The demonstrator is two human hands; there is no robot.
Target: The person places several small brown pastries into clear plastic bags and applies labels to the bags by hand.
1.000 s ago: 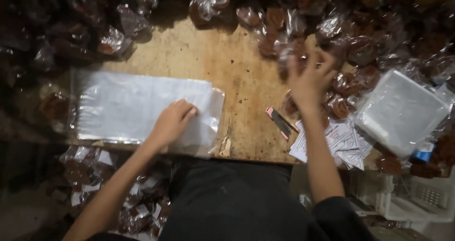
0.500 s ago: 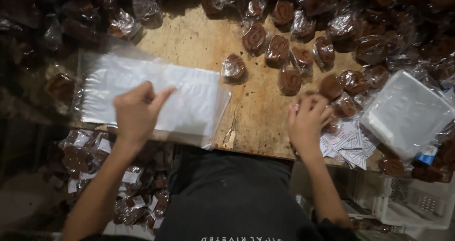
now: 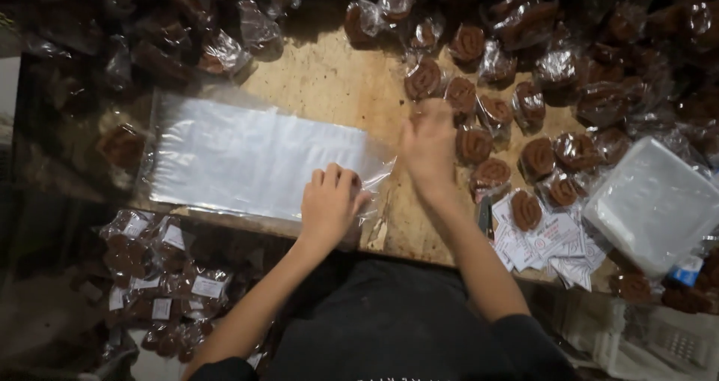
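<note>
A long flat clear plastic bag (image 3: 247, 156) lies on the wooden table (image 3: 329, 81). My left hand (image 3: 329, 201) rests on the bag's right end with its fingers curled down onto the plastic. My right hand (image 3: 427, 145) is blurred, just right of the bag's end and over the bare wood. It is beside a cluster of brown spiral rolls in clear wrappers (image 3: 475, 145). I cannot tell whether it holds one.
Wrapped brown rolls (image 3: 423, 77) are heaped along the back and right of the table. A stack of clear plastic sheets (image 3: 651, 201) and small printed paper labels (image 3: 547, 239) lie at the right. Filled labelled bags (image 3: 150, 268) sit below left, a white crate (image 3: 666, 343) below right.
My left hand has dropped from a raised pose onto the bag's right end. My right hand has moved left and forward toward the bag. The lone wrapped roll beside the bag is gone from sight.
</note>
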